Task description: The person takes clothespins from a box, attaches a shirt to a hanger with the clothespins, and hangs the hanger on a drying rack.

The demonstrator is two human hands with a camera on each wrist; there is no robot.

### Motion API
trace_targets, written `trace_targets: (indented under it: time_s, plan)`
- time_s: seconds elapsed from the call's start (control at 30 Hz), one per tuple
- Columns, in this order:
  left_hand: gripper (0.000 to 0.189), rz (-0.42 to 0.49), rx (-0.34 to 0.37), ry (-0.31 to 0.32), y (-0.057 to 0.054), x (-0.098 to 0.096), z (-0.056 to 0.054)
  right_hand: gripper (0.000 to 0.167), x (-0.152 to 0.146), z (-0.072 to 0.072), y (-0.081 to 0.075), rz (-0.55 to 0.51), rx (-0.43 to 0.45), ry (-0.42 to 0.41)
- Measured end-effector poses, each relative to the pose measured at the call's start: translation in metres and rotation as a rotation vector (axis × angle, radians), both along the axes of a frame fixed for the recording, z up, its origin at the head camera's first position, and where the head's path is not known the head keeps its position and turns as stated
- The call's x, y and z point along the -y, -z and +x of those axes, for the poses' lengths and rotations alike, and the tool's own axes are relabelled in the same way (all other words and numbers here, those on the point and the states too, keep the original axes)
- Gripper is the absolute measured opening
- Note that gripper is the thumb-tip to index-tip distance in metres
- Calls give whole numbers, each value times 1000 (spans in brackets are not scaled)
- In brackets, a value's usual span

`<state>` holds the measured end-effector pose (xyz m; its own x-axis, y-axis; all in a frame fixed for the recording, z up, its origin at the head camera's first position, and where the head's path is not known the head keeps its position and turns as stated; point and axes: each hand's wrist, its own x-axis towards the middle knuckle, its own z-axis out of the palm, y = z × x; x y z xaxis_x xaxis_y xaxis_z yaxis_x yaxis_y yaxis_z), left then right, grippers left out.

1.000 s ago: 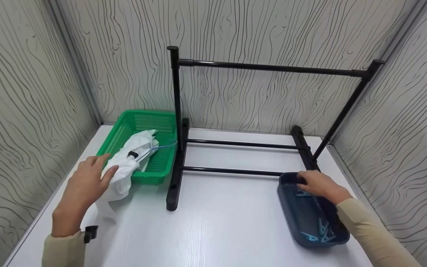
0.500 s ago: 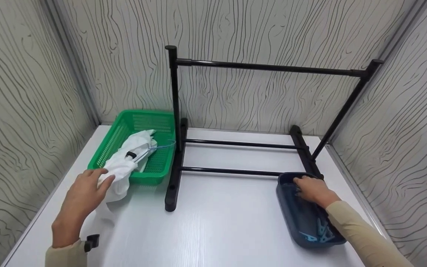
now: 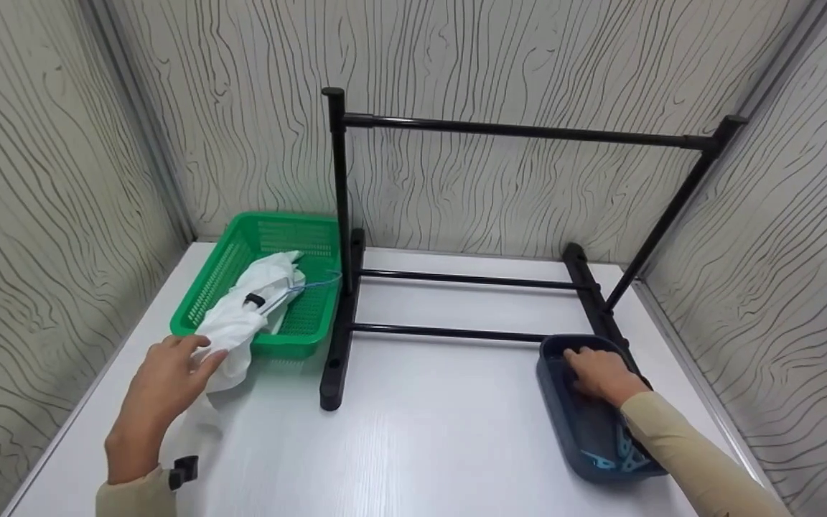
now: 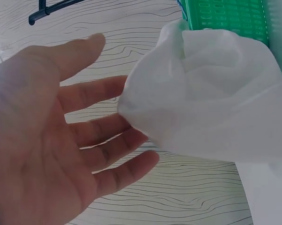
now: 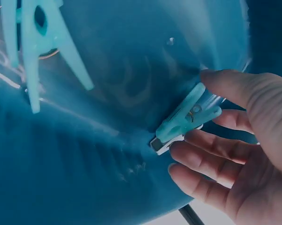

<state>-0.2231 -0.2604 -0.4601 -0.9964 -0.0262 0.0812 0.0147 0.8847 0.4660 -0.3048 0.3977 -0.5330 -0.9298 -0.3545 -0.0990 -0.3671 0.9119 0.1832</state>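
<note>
My left hand (image 3: 173, 380) hovers at the near left corner of the green basket (image 3: 288, 347), fingers spread and relaxed. Its fingertips reach the edge of a white cloth (image 4: 206, 103) that hangs over the basket's rim. A black clip and a thin blue hook (image 3: 320, 282) show on the cloth. My right hand (image 3: 604, 375) is down inside the dark blue bin (image 3: 555, 409). There, in the right wrist view, thumb and fingertips pinch the two handles of a teal clothespin (image 5: 180, 119) lying against the bin's wall.
A black rack (image 3: 528, 131) stands between basket and bin, its crossbar high and two rods low on the white table (image 3: 421, 424). Several other teal clothespins (image 3: 604, 460) lie at the bin's near end. Patterned walls (image 3: 471, 201) enclose the table.
My right hand has gone from the bin's far rim down into it and slightly nearer and left. The left hand has drawn back a little from the basket; the cloth stays put.
</note>
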Motion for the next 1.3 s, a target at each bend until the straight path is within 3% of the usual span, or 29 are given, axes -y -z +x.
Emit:
trace_targets:
  time_s: [0.13,0.3,0.67,0.97,1.2,1.3]
  plan:
    - [55,-33,19,-16,1,3,1,37,3,1,2,16,-30,-31]
    - [48,-57,-8,-30,4,3,2,32,2,-1,4,13,-50,-49]
    - [28,-71,-44,-35,8,1,0,27,-4,-2,1,-23,8,-21]
    - [26,-74,-206,-22,7,4,3,26,-7,-10,0,-52,58,14]
    - [25,-81,-278,-2,-5,11,0,24,-13,-13,-4,-141,74,36]
    - [27,-66,-358,-16,-9,13,1,24,-15,-13,-7,-180,82,55]
